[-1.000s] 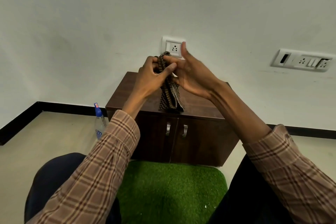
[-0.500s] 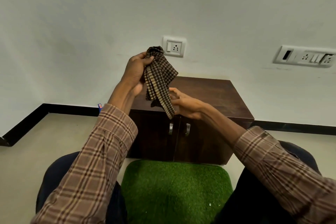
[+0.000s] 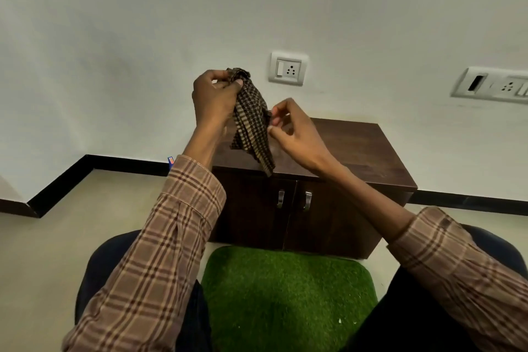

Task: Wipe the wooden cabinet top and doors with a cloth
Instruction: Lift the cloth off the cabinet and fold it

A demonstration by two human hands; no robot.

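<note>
Since half a second ago, the right hand (image 3: pixel 297 131) has risen from under the cloth's (image 3: pixel 251 117) tail to its right edge, fingertips curled and pinching there. Left hand (image 3: pixel 213 100) grips the bunched top; the cloth hangs below those fingers, above the wooden cabinet (image 3: pixel 357 151) top.

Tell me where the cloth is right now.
In the head view the cloth hangs in the air at centre, above the cabinet top. The left hand holds its bunched upper end and the right hand pinches its right edge.
</note>
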